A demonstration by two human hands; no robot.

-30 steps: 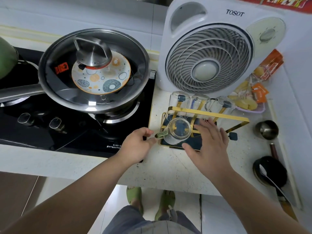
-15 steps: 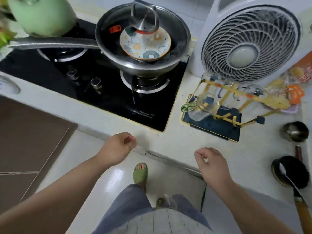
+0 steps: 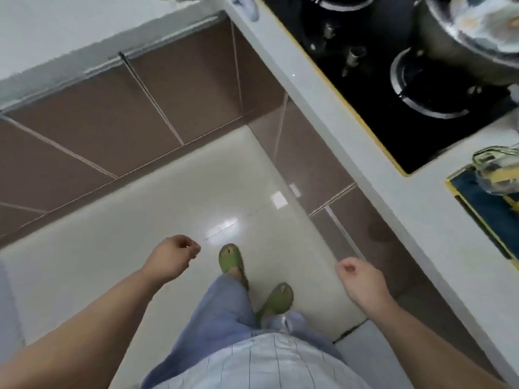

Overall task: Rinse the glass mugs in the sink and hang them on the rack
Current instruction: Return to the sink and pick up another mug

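**Hands drop clear of the rack as the view swings toward the floor**

Both hands have pulled back from the counter since the earlier frames, when they were at the rack with a mug between them; now they hang over the floor, empty. Most of the view is pale glossy floor tile [image 3: 118, 248] spreading out beyond and below both hands, with brown cabinet fronts [image 3: 92, 122] far ahead of the left hand. A white counter [image 3: 415, 220] runs diagonally past the right hand on its outer side, and on it, well ahead of that hand, sits the black gas hob [image 3: 373, 88] with a steel pan [image 3: 460, 49] over its far burner, blurred by motion. Between the two forearms are a pale checked shirt [image 3: 269, 363] and blue trousers [image 3: 224, 313], with two green slippers [image 3: 231, 259] on the tile just past them.

Further along the counter, well out beyond the right hand at the picture's edge, is the rack [image 3: 491, 203], a dark blue base with a yellow rim. One glass mug [image 3: 497, 169] lies blurred over it; whether it hangs properly cannot be told.

The left hand [image 3: 171, 256] has fingers loosely curled, thumb meeting fingertips, gripping nothing. The right hand [image 3: 362, 279] is likewise loosely curled and empty.
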